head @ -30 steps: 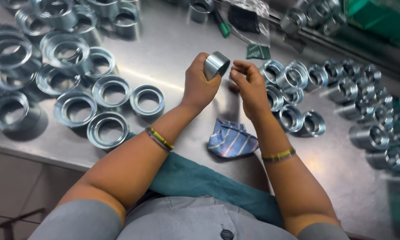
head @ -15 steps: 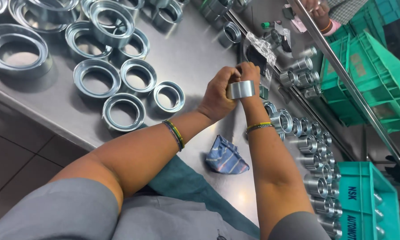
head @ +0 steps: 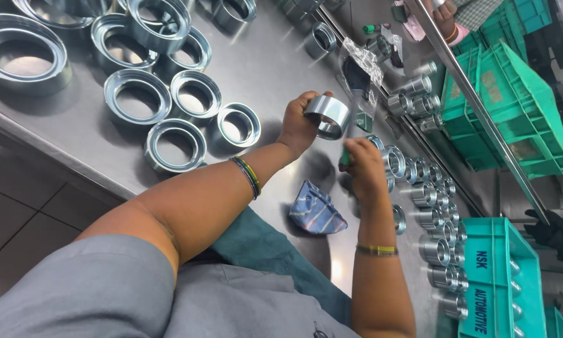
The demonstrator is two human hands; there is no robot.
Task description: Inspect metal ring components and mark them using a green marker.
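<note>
Single head-worn cam, no second view, so no overlap. Looks steeply down over the person's grey-clad chest and both forearms, facing out across the brushed steel worktable (head: 275,69). Frame is rolled (table edge runs diagonally, upper right to lower left). Close range: left hand (head: 298,123) and right hand (head: 363,168) sit near centre. Green plastic crates (head: 513,94) fill the right edge, tiled floor (head: 19,231) lower left.

Blue cloth (head: 316,211) (crumpled), green crates (head: 513,106)

Steel table (head: 275,62) with rings (head: 137,97), cloth (head: 316,213)
</note>
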